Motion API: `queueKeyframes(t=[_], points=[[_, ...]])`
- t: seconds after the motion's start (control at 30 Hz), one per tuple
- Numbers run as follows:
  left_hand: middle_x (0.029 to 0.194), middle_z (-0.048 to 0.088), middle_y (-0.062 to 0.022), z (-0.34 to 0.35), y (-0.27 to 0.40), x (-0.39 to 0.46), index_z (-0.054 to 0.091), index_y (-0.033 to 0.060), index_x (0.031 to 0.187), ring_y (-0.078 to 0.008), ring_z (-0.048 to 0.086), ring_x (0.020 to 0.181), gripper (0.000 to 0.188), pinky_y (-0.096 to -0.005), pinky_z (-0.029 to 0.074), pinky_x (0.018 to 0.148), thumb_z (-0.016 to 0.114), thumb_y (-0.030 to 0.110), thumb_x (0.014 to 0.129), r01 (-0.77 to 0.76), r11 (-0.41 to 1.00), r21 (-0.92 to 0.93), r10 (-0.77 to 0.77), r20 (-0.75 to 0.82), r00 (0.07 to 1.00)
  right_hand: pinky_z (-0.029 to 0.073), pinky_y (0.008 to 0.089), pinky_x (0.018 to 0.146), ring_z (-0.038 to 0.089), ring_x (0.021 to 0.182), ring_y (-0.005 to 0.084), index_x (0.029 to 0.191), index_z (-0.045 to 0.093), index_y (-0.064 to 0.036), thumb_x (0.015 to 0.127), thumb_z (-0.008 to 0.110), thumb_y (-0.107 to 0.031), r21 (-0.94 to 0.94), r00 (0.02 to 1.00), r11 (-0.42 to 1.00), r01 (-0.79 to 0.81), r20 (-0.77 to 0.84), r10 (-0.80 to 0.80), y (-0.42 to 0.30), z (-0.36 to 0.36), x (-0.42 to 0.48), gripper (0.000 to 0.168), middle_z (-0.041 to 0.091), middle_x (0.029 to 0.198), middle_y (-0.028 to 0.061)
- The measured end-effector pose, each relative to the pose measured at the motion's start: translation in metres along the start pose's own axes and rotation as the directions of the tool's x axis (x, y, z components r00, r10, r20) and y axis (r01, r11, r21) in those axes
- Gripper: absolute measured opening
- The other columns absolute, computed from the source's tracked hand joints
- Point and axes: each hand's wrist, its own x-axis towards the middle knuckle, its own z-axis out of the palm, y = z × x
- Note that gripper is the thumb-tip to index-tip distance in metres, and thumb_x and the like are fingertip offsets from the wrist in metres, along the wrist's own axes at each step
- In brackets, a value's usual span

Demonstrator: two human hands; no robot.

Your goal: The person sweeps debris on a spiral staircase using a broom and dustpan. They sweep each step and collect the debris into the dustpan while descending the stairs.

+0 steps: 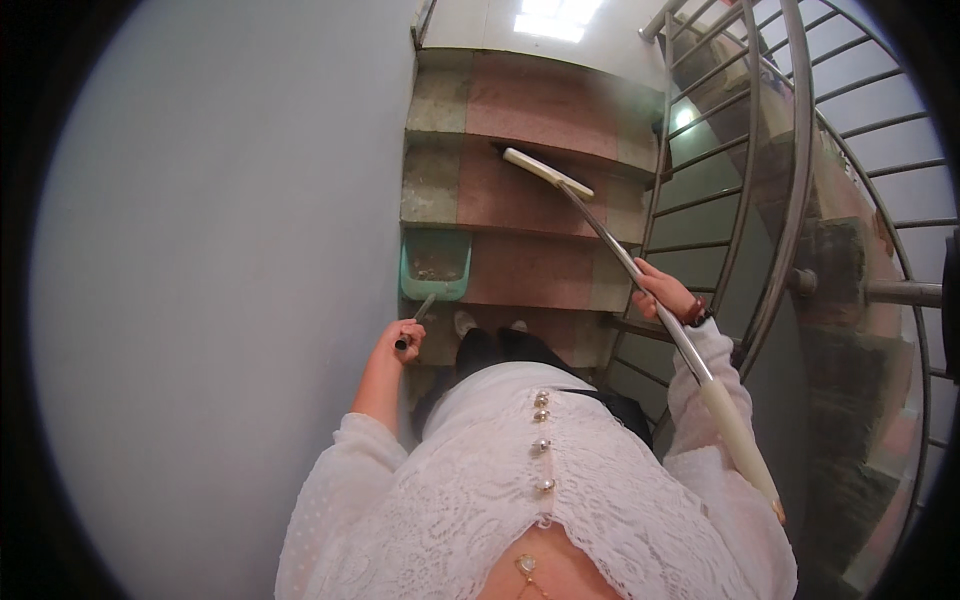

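Note:
My left hand (406, 339) grips the handle of a green plastic dustpan (435, 289), which sits against the wall on a stair tread. Some bits of debris (429, 275) lie inside the pan. In my right hand (664, 291) is the metal handle (609, 238) of a broom, held partway along its length. Its pale grip end (739, 442) runs back beside my right forearm. The broom's white head (547, 172) lies slantwise over a higher step than the dustpan; its bristles are mostly hidden beneath it.
Red and pale stone stairs (525, 266) rise ahead to a white tiled landing (480, 22). A plain wall (225, 262) borders the left. Metal railings (801, 150) stand close on the right, with another flight (840, 330) beyond. My shoes (465, 324) are on a lower step.

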Motion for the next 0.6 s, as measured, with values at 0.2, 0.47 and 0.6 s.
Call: queueKeyframes(t=[0.2,0.47,0.6], points=[[0.055,0.036,-0.0049,0.013,-0.023,0.015,0.029,0.0010,0.066,-0.0089,0.036,0.038,0.017,-0.0169,0.038,0.032,0.035,0.006,0.082,-0.088,0.994,0.069,0.086,0.025,0.996,0.034,0.0183,0.040,0.036,0.048,0.0056,0.130,0.012,-0.023,0.083,0.039,-0.010,0.001,0.977,0.988,-0.156,0.147,0.154,0.069,0.004,0.016,0.057,0.041,0.064,0.0034],[0.051,0.035,-0.0043,0.022,-0.030,0.040,0.028,0.0045,0.058,-0.0106,0.036,0.037,0.026,-0.0176,0.037,0.035,0.039,0.006,0.081,0.079,0.993,-0.093,-0.081,-0.015,0.997,0.038,0.0183,0.040,0.039,0.048,0.0053,0.133,0.009,-0.016,0.083,0.038,-0.011,-0.050,0.990,0.998,-0.044,0.131,0.050,0.045,0.002,-0.062,0.058,0.044,0.066,0.0028],[0.054,0.036,-0.0049,0.040,-0.049,0.042,0.029,0.0015,0.064,-0.0092,0.038,0.037,0.020,-0.0166,0.039,0.032,0.038,0.006,0.082,0.036,0.999,-0.023,-0.036,-0.011,0.999,0.037,0.0176,0.041,0.038,0.047,0.0048,0.132,0.011,-0.018,0.083,0.036,-0.011,-0.110,0.992,0.991,0.077,0.104,-0.066,0.027,-0.058,-0.068,0.055,0.043,0.068,0.0027]])
